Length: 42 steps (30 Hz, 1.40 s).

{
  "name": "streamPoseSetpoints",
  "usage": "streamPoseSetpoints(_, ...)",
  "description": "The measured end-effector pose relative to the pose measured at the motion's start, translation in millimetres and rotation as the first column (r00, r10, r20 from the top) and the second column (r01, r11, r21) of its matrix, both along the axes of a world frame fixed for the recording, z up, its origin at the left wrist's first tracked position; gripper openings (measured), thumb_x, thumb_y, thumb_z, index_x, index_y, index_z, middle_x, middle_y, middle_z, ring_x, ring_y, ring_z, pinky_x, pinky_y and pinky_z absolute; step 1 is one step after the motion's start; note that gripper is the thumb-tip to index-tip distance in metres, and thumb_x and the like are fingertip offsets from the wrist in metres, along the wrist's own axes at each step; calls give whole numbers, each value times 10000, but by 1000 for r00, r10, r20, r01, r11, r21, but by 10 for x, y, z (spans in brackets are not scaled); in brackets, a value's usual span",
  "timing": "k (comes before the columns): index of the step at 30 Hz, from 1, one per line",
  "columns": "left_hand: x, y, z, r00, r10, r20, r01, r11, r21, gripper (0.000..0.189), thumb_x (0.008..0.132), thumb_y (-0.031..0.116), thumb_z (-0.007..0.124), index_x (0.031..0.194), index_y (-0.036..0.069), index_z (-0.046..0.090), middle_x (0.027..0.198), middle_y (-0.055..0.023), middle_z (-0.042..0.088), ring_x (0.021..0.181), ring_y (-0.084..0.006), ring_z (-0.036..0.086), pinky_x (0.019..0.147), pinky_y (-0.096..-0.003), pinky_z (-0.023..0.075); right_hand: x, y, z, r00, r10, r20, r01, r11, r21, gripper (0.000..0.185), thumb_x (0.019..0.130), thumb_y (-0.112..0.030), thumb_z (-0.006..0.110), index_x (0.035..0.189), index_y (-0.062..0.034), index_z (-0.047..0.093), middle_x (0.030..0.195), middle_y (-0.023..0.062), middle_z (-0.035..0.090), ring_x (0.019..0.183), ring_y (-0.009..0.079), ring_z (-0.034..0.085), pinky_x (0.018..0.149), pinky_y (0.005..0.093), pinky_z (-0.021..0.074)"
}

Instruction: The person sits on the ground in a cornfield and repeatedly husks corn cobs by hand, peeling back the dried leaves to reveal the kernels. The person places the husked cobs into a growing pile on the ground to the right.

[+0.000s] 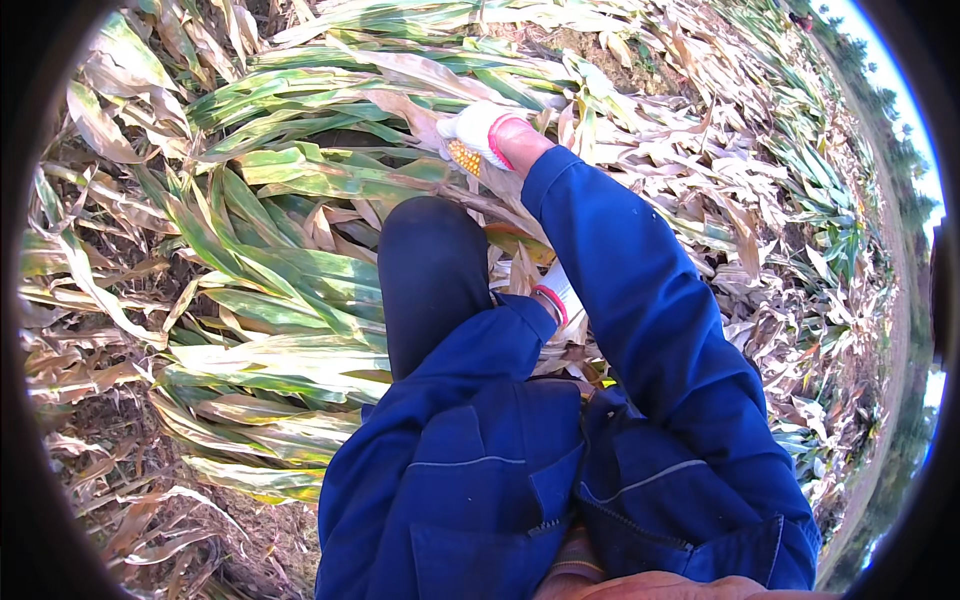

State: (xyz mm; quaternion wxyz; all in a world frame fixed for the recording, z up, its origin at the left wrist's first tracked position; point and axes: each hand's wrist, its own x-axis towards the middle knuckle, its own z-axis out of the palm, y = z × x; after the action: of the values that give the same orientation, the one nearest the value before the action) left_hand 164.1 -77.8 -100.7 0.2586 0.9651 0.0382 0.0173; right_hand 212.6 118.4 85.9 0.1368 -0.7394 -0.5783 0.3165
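Observation:
My right hand (480,133), in a white knit work glove with a red cuff, is at the upper middle, closed around an ear of corn (465,157). Yellow kernels show just below the glove, with pale dry husk (412,116) beside them. Most of the ear is covered by the hand and husk. Lower down, my left hand (568,294) wears a matching glove and reaches in among dry corn leaves (523,271). My right sleeve (637,247) hides its fingers, so what it holds cannot be made out.
Cut corn stalks with green and brown leaves (285,277) lie flat across the ground. My bent knee in dark trousers (433,277) presses close to them. Bare soil (622,64) shows at the top. Dry leaves (750,187) spread rightward towards distant trees (892,142).

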Motion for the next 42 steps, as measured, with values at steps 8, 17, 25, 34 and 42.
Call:
streamPoseSetpoints(8, -53, 28, 79, 997, -50, -53, 45, 994, -102, 486, 1090, 345, 304, 1531, 154, 381, 1594, -68, 337, 1465, -252, 343, 1202, -388, 285, 236, -82, -181, 831, 26, 556, -131, 980, 151, 323, 994, -239, 461, 1134, -114, 723, 1078, 163, 737, 1065, 343, 696, 904, 499, 534)
streamPoseSetpoints(17, 106, 141, -146, 986, 166, 17, -130, 830, -542, 356, 1060, 220, 460, 1390, 109, 533, 1391, -89, 555, 1301, -238, 527, 1105, -373, 413, 479, -769, -464, 901, -336, 273, 313, 941, 127, 434, 994, -407, 523, 1009, -57, 780, 1025, 200, 753, 992, 378, 721, 886, 479, 551)
streamPoseSetpoints(25, 16, 72, 505, 931, 300, -208, 85, -732, -676, 188, 942, 95, 640, 1129, 88, 649, 1077, -65, 685, 1036, -218, 657, 991, -382, 509, 1376, -3029, -682, 640, -468, 610, 626, 778, -60, 354, 956, -328, 520, 1022, -126, 803, 993, 147, 774, 945, 333, 752, 814, 472, 576)
streamPoseSetpoints(34, -16, -20, 679, 954, 181, -241, 7, -812, -583, 458, 1004, 406, 646, 1309, 69, 591, 1288, -136, 639, 1180, -314, 603, 1080, -464, 461, 632, -3674, -502, 691, -433, 580, 588, 802, -102, 412, 950, -409, 511, 907, -130, 811, 920, 149, 772, 882, 323, 751, 759, 481, 578)
streamPoseSetpoints(42, 123, -56, 517, 806, 314, -501, -21, -831, -555, 380, 917, 400, 711, 1157, 118, 624, 1100, -100, 668, 983, -287, 650, 901, -455, 549, 411, -3815, -767, 830, -285, 479, 405, 899, -167, 482, 1004, -411, 426, 988, -95, 790, 978, 171, 761, 942, 368, 732, 842, 495, 562)
